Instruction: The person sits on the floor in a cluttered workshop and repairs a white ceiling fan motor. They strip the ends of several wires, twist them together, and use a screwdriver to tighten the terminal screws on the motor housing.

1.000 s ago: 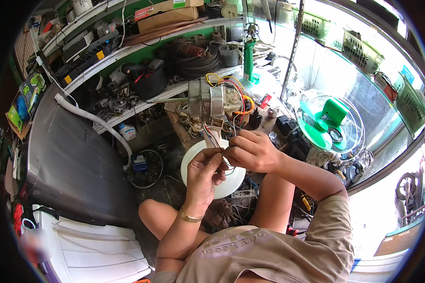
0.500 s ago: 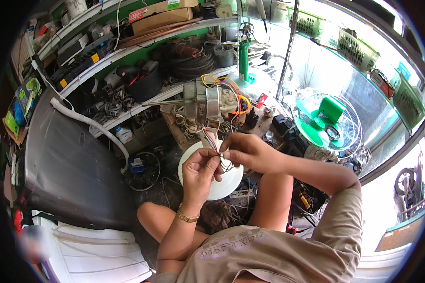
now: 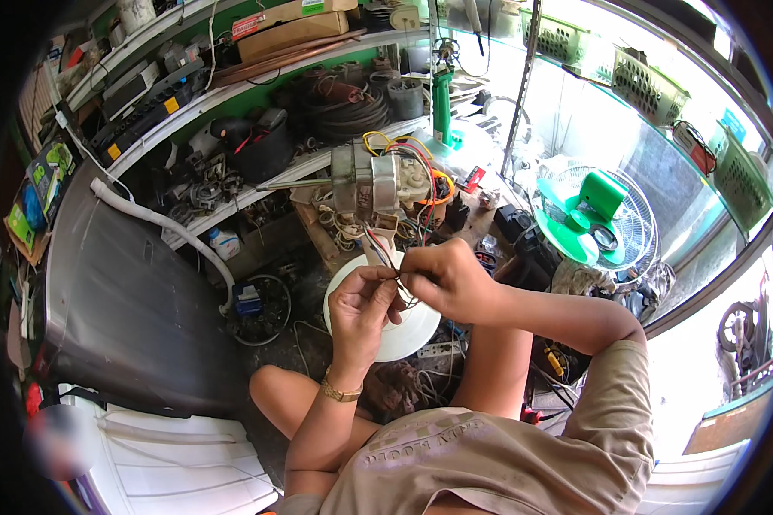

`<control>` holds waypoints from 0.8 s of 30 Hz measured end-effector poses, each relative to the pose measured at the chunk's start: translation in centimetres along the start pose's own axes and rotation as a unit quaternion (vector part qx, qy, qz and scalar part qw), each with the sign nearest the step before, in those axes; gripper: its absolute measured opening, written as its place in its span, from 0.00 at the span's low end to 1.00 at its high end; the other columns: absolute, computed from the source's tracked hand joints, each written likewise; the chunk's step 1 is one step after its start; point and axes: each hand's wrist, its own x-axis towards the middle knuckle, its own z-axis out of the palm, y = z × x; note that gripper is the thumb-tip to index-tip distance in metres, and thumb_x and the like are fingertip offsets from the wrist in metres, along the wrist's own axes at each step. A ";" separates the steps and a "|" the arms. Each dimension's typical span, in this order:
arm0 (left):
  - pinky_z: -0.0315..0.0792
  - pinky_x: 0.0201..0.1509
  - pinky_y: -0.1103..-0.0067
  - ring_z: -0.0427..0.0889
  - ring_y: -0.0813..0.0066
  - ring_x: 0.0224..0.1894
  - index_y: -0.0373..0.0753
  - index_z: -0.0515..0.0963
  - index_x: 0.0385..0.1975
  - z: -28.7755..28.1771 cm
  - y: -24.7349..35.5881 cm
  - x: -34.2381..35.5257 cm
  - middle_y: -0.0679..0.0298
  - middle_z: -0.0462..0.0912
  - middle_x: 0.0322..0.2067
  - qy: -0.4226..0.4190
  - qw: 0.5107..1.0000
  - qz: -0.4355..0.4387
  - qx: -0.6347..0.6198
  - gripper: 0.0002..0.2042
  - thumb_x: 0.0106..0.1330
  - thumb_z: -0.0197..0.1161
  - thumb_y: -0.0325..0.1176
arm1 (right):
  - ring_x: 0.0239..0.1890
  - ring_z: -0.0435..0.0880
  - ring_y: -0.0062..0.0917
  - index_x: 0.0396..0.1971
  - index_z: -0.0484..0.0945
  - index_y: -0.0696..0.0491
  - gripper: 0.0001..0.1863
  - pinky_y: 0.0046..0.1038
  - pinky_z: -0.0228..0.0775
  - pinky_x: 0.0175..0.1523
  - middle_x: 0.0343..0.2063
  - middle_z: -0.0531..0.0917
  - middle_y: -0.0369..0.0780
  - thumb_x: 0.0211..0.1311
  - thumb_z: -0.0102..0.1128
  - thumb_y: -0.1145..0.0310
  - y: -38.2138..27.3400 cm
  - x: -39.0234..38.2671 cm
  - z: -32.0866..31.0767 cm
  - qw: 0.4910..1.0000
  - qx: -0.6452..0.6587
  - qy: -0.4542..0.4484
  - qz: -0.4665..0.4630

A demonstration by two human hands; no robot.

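Note:
Thin electrical wires (image 3: 382, 250) run down from a fan motor (image 3: 364, 180) with a metal housing and a long shaft pointing left. My left hand (image 3: 361, 311) pinches these wires between thumb and fingers. Close beside it, my right hand (image 3: 449, 279) is closed on the same wires, its fingertips nearly meeting the left ones. The exact point they grip is hidden by the fingers. Beneath both hands is a round white fan base (image 3: 395, 343). Yellow, red and dark leads loop over the motor's right end.
A green fan blade (image 3: 567, 230) lies in a wire guard at the right. A green fan stand (image 3: 442, 107) rises behind the motor. Shelves of parts and a coiled black cable (image 3: 352, 116) fill the back. A dark panel (image 3: 137, 292) stands left; a socket strip (image 3: 442, 349) lies near my knees.
My right hand has turned and shifted slightly right, with its fingers more curled at the wires. My left hand stays nearly in place, still pinching them.

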 end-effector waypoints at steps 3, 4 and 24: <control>0.70 0.25 0.89 0.78 0.87 0.25 0.33 0.79 0.40 0.1 -0.3 0.3 0.68 0.82 0.26 0.018 0.999 0.028 0.034 0.05 0.69 0.61 0.26 | 0.11 0.60 0.15 0.24 0.70 0.52 0.12 0.18 0.49 0.17 0.11 0.66 0.31 0.67 0.48 0.63 -0.4 0.6 -0.3 0.760 0.480 -0.110 0.424; 0.70 0.25 0.89 0.78 0.87 0.26 0.33 0.79 0.40 0.1 -0.4 0.2 0.68 0.82 0.26 0.018 0.999 0.023 0.038 0.05 0.69 0.61 0.26 | 0.13 0.62 0.16 0.25 0.70 0.52 0.11 0.19 0.51 0.18 0.12 0.68 0.32 0.66 0.50 0.63 -0.2 0.2 -0.6 0.817 0.417 -0.103 0.384; 0.70 0.25 0.89 0.79 0.86 0.26 0.32 0.78 0.42 0.5 -0.4 0.1 0.68 0.82 0.27 0.000 1.000 0.015 -0.002 0.07 0.69 0.62 0.27 | 0.21 0.74 0.24 0.30 0.79 0.51 0.10 0.26 0.69 0.24 0.21 0.74 0.34 0.45 0.68 0.71 -1.5 -0.4 -1.0 0.941 -0.280 0.067 -0.177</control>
